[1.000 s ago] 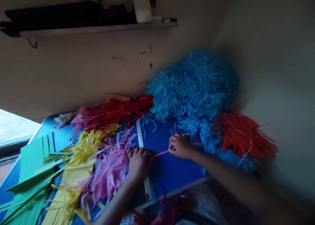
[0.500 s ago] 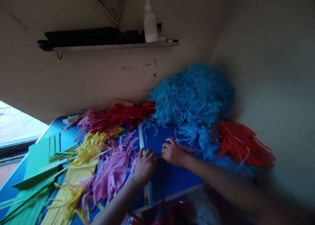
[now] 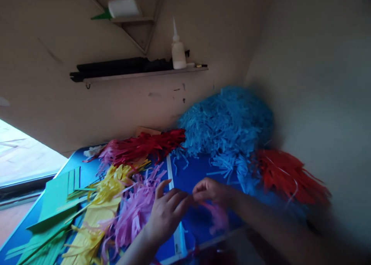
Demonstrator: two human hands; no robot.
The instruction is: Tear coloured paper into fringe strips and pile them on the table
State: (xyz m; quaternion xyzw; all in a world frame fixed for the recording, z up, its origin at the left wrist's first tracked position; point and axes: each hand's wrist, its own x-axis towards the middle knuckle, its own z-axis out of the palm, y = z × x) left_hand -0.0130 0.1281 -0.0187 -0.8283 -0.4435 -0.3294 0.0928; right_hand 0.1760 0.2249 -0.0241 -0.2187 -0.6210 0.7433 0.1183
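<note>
My left hand (image 3: 171, 209) is over the middle of the blue table (image 3: 194, 172), its thumb raised and its other fingers bent towards my right hand. My right hand (image 3: 211, 191) is closed in a pinch, its fingertips close to those of the left. A blurred pink paper strip (image 3: 218, 216) hangs just below my right hand, at its fingers. What the left fingertips hold, if anything, is hidden. A heap of pink-purple fringed paper (image 3: 136, 211) lies beside my left hand.
Blue fringed paper (image 3: 226, 122) is piled at the back, with red-orange fringe (image 3: 290, 176) to its right. Red fringe (image 3: 145, 145), yellow paper (image 3: 97, 214) and green paper (image 3: 58, 199) lie on the left. Above, a wall shelf (image 3: 145, 74) bears a glue bottle (image 3: 178, 54).
Both hands have come nearer to me, and their fingertips are closer together. The pink strip now shows below my right hand. The view has tilted up, showing more of the upper shelf.
</note>
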